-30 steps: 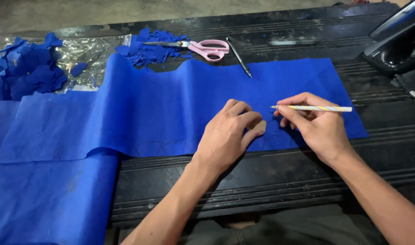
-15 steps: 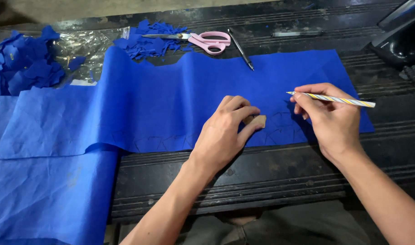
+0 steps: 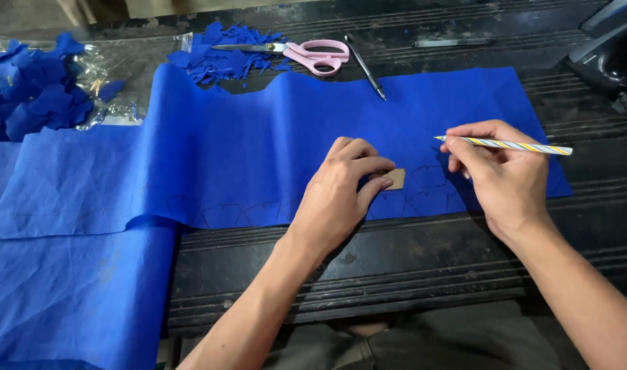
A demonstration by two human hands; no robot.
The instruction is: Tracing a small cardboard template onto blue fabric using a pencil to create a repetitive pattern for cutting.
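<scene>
A person seated at a dark, ridged worktop (image 3: 409,274) looks down at a long strip of blue fabric (image 3: 259,151) spread across it and hanging off the left side. The left hand (image 3: 341,195) rests flat on the fabric near its front edge, fingers (image 3: 368,168) curled over a small tan cardboard template (image 3: 396,179), pinning it in place. The right hand (image 3: 498,175) hovers just beside it, fingers closed around a striped pencil (image 3: 505,144) held almost level, its tip pointing left and lifted off the cloth. Faint outlines of the same shape (image 3: 430,177) run in a row along the front edge of the fabric. To trace cleanly, the template likely needs firm, even pressure so that it cannot slide, with the fabric smoothed flat beneath it; the pencil tip would do best kept tight against the card edge, and each new outline set close to the last to save cloth. At the far side lie pink-handled scissors (image 3: 313,55), a dark pen (image 3: 365,67), and a heap of blue offcuts (image 3: 221,58); a clear bag of cut blue pieces (image 3: 39,85) sits far left.
</scene>
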